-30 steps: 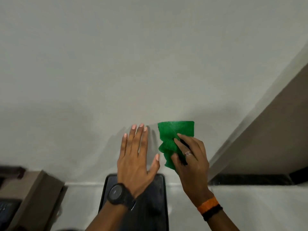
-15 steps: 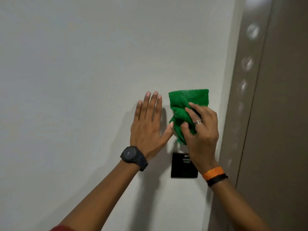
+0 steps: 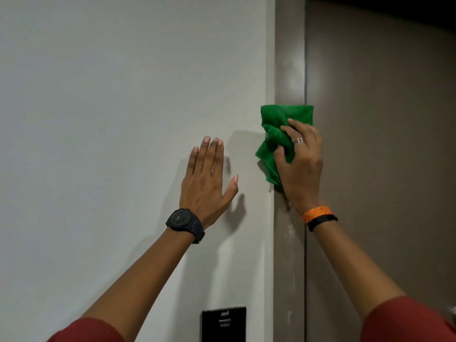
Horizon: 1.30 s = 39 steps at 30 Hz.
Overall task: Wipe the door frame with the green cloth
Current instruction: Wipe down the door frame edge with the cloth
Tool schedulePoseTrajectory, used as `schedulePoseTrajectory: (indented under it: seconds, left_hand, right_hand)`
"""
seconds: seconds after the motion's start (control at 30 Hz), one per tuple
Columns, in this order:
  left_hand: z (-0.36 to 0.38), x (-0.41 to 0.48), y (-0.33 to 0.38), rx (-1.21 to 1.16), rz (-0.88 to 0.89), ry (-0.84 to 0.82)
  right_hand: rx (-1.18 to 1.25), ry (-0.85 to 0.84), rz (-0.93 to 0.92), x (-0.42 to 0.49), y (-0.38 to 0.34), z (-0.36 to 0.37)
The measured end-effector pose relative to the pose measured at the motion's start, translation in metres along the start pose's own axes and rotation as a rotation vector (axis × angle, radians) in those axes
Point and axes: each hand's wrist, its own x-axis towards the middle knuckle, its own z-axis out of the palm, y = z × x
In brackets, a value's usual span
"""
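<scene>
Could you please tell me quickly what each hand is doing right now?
Left hand: open, fingers spread flat on the wall, holding nothing.
Right hand: closed on the green cloth, pressing it against the door frame.

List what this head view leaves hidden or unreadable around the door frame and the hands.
- Door frame: a stretch is covered by the green cloth and right hand; top and bottom cut off by the picture edges.
- Black wall panel: cropped by the bottom edge, markings too small.
- Left hand: palm faces away, wall contact unclear.
</scene>
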Motion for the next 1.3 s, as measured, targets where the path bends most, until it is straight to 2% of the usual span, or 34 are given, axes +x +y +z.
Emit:
schedulePoseTrajectory:
  seconds: [0.17, 0.43, 0.63, 0.9, 1.13, 1.3]
  left_hand:
    - [0.023, 0.019, 0.005, 0.015, 0.016, 0.027]
    - [0.045, 0.035, 0.009, 0.071, 0.077, 0.073]
    - [0.047, 0.033, 0.012, 0.100, 0.088, 0.065]
    - [0.049, 0.032, 0.017, 0.091, 0.109, 0.081]
    - [0.052, 0.000, 0.025, 0.091, 0.118, 0.048]
    - [0.058, -0.022, 0.037, 0.096, 0.148, 0.012]
  right_hand:
    - [-0.080, -0.316, 0.067, 0.011, 0.024, 0.007]
    - [-0.266, -0.284, -0.012, 0.026, 0.036, 0.032]
    - [-0.285, -0.275, 0.034, -0.051, 0.035, 0.023]
    - [-0.269, -0.317, 0.025, 0.032, 0.042, 0.033]
    - [-0.264, -0.361, 0.072, -0.076, 0.038, 0.008]
    - [-0.282, -0.388, 0.097, -0.045, 0.038, 0.013]
